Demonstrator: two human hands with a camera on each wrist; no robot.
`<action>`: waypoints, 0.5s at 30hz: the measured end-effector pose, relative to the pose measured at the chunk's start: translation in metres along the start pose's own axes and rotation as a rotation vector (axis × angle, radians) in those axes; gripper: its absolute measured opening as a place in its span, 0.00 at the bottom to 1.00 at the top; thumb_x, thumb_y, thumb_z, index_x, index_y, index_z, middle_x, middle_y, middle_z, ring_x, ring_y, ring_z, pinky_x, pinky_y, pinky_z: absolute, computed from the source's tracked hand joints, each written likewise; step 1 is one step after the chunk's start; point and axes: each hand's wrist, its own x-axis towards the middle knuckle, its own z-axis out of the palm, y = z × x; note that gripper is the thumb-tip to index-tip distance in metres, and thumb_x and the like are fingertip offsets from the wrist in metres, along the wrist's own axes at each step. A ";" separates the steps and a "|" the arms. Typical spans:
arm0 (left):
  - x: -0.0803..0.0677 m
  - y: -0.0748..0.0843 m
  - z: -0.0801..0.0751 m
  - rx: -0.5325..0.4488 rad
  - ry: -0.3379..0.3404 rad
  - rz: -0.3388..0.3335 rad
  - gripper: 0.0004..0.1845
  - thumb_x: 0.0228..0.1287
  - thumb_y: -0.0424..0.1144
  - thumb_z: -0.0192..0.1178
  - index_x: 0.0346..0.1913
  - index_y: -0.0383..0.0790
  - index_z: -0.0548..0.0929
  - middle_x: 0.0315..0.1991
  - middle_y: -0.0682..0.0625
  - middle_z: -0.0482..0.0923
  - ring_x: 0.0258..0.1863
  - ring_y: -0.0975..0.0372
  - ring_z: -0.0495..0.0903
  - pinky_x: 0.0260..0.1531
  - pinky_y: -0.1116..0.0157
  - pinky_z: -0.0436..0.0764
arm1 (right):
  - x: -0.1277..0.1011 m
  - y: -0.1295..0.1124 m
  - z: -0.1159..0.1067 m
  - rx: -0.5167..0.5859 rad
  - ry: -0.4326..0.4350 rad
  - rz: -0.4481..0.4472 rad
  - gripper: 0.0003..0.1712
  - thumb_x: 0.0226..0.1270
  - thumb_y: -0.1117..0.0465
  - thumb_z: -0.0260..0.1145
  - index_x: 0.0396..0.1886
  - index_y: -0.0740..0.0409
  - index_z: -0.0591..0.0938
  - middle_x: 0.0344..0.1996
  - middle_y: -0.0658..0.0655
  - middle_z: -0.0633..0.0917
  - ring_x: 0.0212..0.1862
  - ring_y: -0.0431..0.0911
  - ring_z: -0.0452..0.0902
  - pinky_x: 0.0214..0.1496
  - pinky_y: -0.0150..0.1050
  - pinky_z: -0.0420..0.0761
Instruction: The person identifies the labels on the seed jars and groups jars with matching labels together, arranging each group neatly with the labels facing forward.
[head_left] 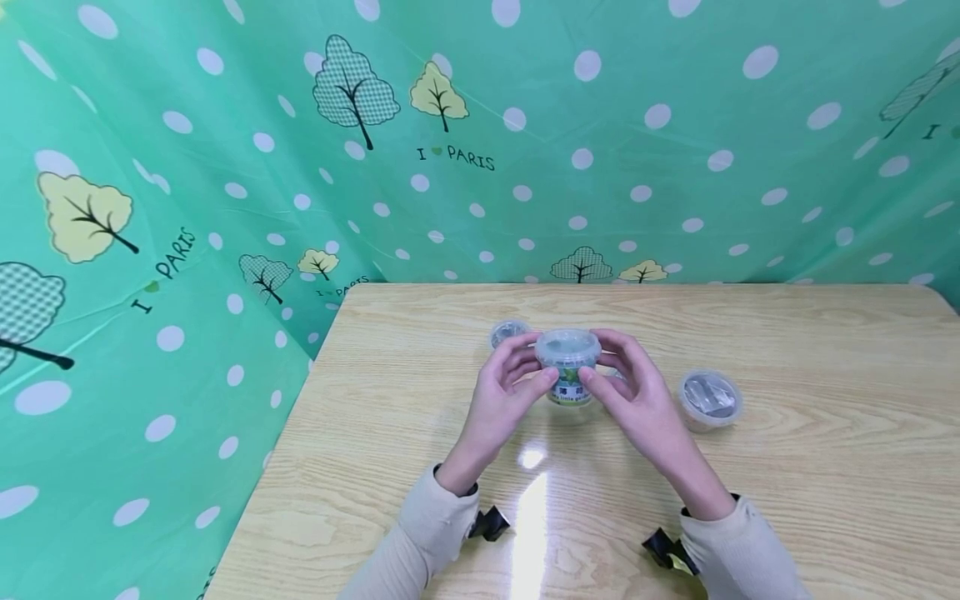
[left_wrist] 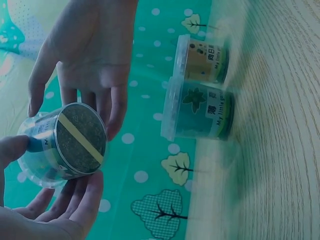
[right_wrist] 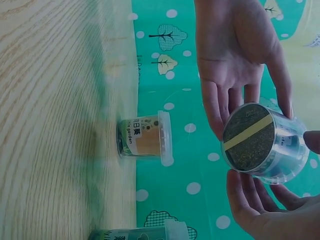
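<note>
A green cloth with white dots and tree prints (head_left: 465,150) fills the upper part and left side of the head view, and below it a pale wooden table (head_left: 787,500) takes up the lower right. Near the centre of that frame, both hands hold 1 clear plastic cup (head_left: 567,360) just above the table: the left hand (head_left: 501,400) grasps it from the left with thumb and curled fingers, and the right hand (head_left: 637,400) grasps it from the right the same way. In the left wrist view the cup's round base, dark with a pale strip across it, sits at the lower left. A second lidded cup (head_left: 508,332) stands on the table just behind the left hand, and a third lidded cup (head_left: 710,399) stands to the right of the right hand, apart from it.
</note>
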 end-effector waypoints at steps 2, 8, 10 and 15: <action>0.000 0.000 0.000 0.002 -0.003 -0.001 0.27 0.66 0.33 0.64 0.66 0.38 0.70 0.59 0.39 0.77 0.57 0.54 0.77 0.58 0.62 0.81 | 0.000 0.001 -0.001 -0.007 0.003 -0.005 0.30 0.72 0.59 0.64 0.70 0.60 0.66 0.64 0.58 0.72 0.62 0.45 0.72 0.61 0.25 0.77; 0.000 0.000 0.001 0.018 -0.012 -0.010 0.28 0.65 0.34 0.65 0.67 0.39 0.70 0.60 0.40 0.77 0.58 0.53 0.77 0.59 0.60 0.81 | 0.000 0.002 -0.002 -0.022 -0.001 -0.009 0.30 0.72 0.59 0.64 0.70 0.59 0.67 0.64 0.57 0.72 0.62 0.46 0.71 0.61 0.26 0.77; 0.000 0.000 0.000 0.025 -0.013 -0.013 0.28 0.65 0.34 0.65 0.67 0.41 0.71 0.60 0.41 0.77 0.58 0.53 0.77 0.60 0.59 0.80 | 0.000 0.002 -0.002 -0.029 -0.002 -0.002 0.30 0.72 0.58 0.64 0.70 0.59 0.67 0.64 0.57 0.73 0.62 0.46 0.71 0.61 0.25 0.77; 0.000 -0.002 -0.005 0.042 -0.011 -0.020 0.28 0.64 0.34 0.67 0.66 0.43 0.72 0.59 0.43 0.78 0.59 0.54 0.77 0.63 0.54 0.78 | 0.003 0.002 0.000 -0.031 -0.006 0.014 0.29 0.72 0.59 0.64 0.69 0.60 0.67 0.63 0.59 0.74 0.62 0.48 0.72 0.61 0.26 0.77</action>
